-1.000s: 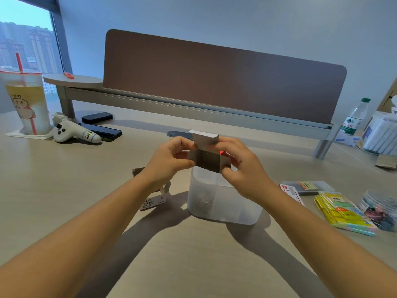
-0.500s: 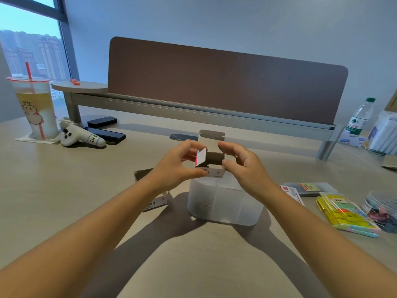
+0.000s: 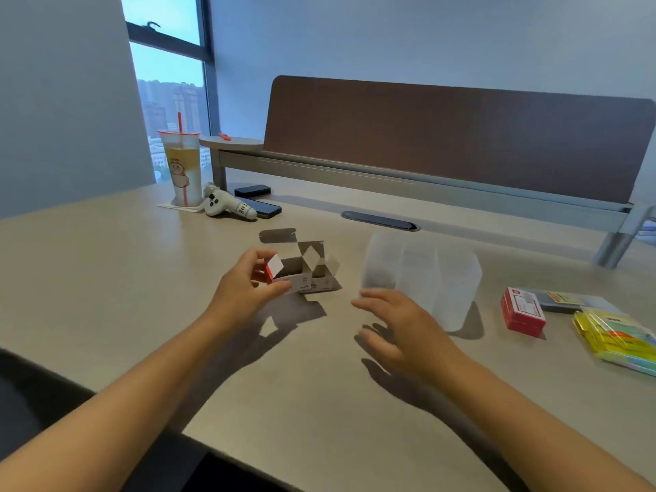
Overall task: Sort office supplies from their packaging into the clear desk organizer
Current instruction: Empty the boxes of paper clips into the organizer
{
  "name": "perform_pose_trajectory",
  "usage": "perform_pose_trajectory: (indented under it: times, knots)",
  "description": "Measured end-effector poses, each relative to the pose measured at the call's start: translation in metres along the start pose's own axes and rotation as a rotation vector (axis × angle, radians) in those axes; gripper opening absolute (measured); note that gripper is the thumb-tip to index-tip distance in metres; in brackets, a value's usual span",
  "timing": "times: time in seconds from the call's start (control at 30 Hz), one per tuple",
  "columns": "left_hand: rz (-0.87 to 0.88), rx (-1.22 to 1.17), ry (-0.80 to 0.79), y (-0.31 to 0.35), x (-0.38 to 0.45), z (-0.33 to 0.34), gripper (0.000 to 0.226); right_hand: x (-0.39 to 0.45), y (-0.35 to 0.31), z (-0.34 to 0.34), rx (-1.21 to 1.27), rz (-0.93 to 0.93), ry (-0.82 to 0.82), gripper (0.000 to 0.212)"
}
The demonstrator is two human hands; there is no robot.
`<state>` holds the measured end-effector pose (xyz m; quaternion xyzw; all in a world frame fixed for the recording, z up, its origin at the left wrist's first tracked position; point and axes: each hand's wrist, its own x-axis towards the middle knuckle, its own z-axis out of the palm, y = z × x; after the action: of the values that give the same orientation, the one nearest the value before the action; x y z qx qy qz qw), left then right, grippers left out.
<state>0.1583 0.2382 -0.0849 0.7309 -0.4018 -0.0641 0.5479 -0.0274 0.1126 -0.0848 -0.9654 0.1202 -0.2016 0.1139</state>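
Observation:
My left hand point(image 3: 248, 292) pinches the left end of a small opened cardboard box point(image 3: 307, 271), red and white, its flaps up; the box is low over the desk. The clear desk organizer point(image 3: 422, 278) stands to the right of the box, translucent and blurred by motion. My right hand point(image 3: 397, 324) hovers in front of the organizer's left side, fingers spread and relaxed, holding nothing. What lies inside the organizer cannot be made out.
A red box point(image 3: 521, 310) and a pack of yellow sticky notes point(image 3: 617, 337) lie at the right. A drink cup with a straw point(image 3: 181, 168), a small plush toy point(image 3: 227, 205) and two phones point(image 3: 264, 207) sit at the back left. A brown divider panel point(image 3: 461, 136) runs along the back.
The box has moved left, away from above the organizer, and down toward the desk in my left hand. My right hand has let go of it and dropped lower. The view has swung left.

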Motion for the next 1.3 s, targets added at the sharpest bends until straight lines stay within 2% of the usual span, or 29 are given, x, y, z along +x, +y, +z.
perform_pose_trajectory:
  times: [0.07, 0.17, 0.33, 0.63, 0.77, 0.87, 1.0, 1.1, 1.2, 1.3]
  knots:
    - [-0.068, 0.062, 0.013, -0.011, -0.006, -0.006, 0.036, -0.003, -0.003, 0.009, -0.037, 0.043, -0.160, 0.047]
    - [-0.135, 0.136, -0.035, -0.018, -0.006, -0.007, 0.036, -0.003, -0.005, 0.013, -0.024, 0.105, -0.244, 0.048]
    - [-0.103, 0.232, -0.226, -0.017, 0.004, 0.007, 0.036, 0.000, -0.004, 0.015, -0.009, 0.119, -0.261, 0.047]
    - [-0.101, 0.445, -0.101, -0.025, 0.050, 0.037, 0.052, 0.002, -0.002, 0.015, 0.037, 0.116, -0.262, 0.047]
    - [-0.077, 0.539, -0.120, -0.031, 0.065, 0.042, 0.065, 0.003, 0.004, 0.016, 0.039, 0.136, -0.272, 0.049]
    - [-0.068, 0.522, -0.126, -0.030, 0.062, 0.045, 0.077, 0.002, 0.007, 0.018, 0.021, 0.140, -0.276, 0.049]
    - [-0.014, 0.568, -0.099, -0.027, 0.049, 0.037, 0.066, -0.004, 0.005, 0.015, -0.008, 0.146, -0.287, 0.048]
    - [0.187, 0.483, -0.115, -0.014, 0.030, 0.034, 0.045, -0.016, 0.007, 0.004, -0.041, 0.162, -0.286, 0.047]
    - [0.285, 0.406, -0.249, 0.010, 0.004, 0.047, 0.034, -0.040, 0.017, -0.012, -0.054, 0.221, -0.281, 0.045]
    - [0.386, 0.523, -0.567, 0.030, -0.019, 0.075, 0.036, -0.068, 0.038, -0.026, -0.069, 0.329, -0.243, 0.043]
